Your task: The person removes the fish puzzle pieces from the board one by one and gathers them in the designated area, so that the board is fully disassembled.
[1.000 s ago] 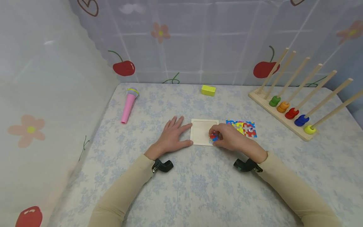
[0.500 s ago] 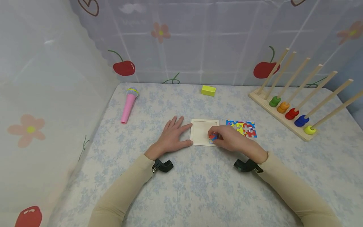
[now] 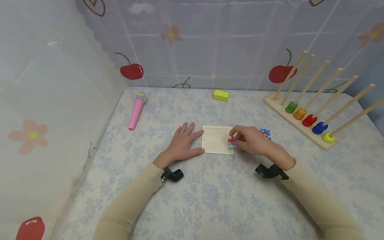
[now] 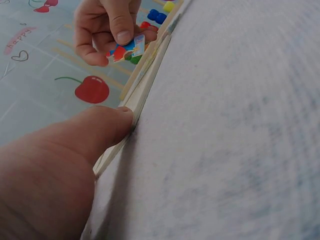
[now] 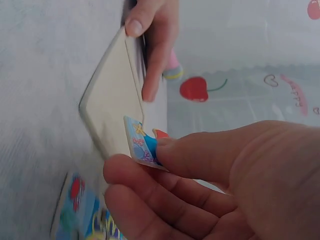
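My left hand (image 3: 181, 143) lies flat on the table with its fingers spread, thumb and index finger touching the left edge of a pale wooden puzzle tray (image 3: 217, 140). Between thumb and fingers, my right hand (image 3: 252, 140) pinches a puzzle piece (image 5: 141, 144), printed in blue and red with a straight light-blue edge. It is lifted over the tray's right side and tilted. The tray's recess shows bare wood. Right of it, partly hidden under my right hand, lie joined puzzle pieces (image 3: 264, 132) in bright colours.
A pink toy microphone (image 3: 136, 111) lies at the back left. Near the table's back edge sits a yellow block (image 3: 221, 95). On the right stands a wooden peg rack (image 3: 300, 121) with upright rods and coloured beads.
My right hand has lifted the puzzle piece from the tray's lower right corner and moved rightward with it, now covering part of the joined pieces. The left hand keeps its place.
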Available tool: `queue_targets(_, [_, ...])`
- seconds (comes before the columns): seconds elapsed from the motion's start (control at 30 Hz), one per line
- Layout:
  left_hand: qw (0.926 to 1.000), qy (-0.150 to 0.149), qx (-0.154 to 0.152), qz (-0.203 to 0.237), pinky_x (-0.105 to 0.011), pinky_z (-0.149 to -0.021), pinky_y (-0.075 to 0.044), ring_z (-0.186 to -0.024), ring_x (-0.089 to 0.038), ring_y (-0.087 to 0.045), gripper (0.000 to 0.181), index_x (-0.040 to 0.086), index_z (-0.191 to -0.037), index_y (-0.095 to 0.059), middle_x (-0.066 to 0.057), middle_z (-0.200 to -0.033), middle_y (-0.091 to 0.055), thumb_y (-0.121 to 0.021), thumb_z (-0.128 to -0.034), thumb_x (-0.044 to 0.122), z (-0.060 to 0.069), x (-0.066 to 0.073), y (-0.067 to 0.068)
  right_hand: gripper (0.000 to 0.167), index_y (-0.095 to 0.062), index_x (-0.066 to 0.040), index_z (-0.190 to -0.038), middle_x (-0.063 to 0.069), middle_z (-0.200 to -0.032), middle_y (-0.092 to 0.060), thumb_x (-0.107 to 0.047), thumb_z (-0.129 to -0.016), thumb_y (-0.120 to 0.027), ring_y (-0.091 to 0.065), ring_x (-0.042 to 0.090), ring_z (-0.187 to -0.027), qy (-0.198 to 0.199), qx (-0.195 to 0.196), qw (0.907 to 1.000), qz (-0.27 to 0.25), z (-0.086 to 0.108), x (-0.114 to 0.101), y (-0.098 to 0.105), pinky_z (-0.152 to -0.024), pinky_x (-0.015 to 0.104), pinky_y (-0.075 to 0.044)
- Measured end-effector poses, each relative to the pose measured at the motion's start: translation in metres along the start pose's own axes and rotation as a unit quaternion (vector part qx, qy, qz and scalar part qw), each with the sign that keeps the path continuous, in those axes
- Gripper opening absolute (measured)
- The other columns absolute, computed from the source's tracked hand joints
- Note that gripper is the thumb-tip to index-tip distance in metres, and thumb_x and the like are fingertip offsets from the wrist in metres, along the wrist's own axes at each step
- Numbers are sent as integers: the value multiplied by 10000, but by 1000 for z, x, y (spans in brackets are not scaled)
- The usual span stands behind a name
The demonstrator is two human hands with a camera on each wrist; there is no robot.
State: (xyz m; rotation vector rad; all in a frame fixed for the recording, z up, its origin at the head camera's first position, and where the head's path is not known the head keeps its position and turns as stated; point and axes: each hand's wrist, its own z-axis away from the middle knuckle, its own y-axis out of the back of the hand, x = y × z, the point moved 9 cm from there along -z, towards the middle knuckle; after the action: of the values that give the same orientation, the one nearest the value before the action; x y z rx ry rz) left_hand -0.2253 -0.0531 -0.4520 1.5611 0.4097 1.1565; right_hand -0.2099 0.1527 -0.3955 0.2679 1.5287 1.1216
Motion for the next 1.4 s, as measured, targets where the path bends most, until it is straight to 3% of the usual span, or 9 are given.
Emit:
queue_targets(0.37, [10000, -6, 17, 72, -611, -1271, -82, -1597, -421, -27, 766, 219, -1588, -400, -182, -1713, -147, -643, -936, 539, 0, 2, 3, 227, -681, -14, -1150, 94, -921, -724, -37, -924, -694, -640, 126, -712, -734, 393, 9963, 200, 45, 47, 31, -614, 213, -532])
queue_targets(0.7, [9999, 22, 0, 126, -605, -1274, -74, -1598, -417, -24, 762, 224, -1589, -397, -179, -1714, -145, -646, -939, 533, 1, 2, 2, 281, -643, 56, -1173, 155, -959, -734, -60, -928, -717, -704, 137, -728, -1288, 469, 9899, -354, 72, 85, 36, -625, 223, -588])
queue_targets(1.03, [10000, 7, -6, 75, -609, -1272, -77, -1596, -424, -28, 761, 214, -1588, -398, -186, -1711, -149, -647, -942, 530, 1, 3, 2, 342, -636, 63, -1262, 126, -917, -703, -28, -933, -662, -682, 167, -709, -1647, 532, 9843, -356, 79, 101, 35, -622, 215, -574])
queue_targets(1.4, [10000, 5, 3, 69, -608, -1273, -78, -1596, -423, -31, 758, 216, -1587, -402, -183, -1711, -153, -644, -942, 534, 1, 2, 1, 327, -662, 13, -1215, 48, -813, -657, -118, -916, -682, -551, 159, -662, -1760, 461, 9828, 330, 79, 103, 34, -558, 240, -451])
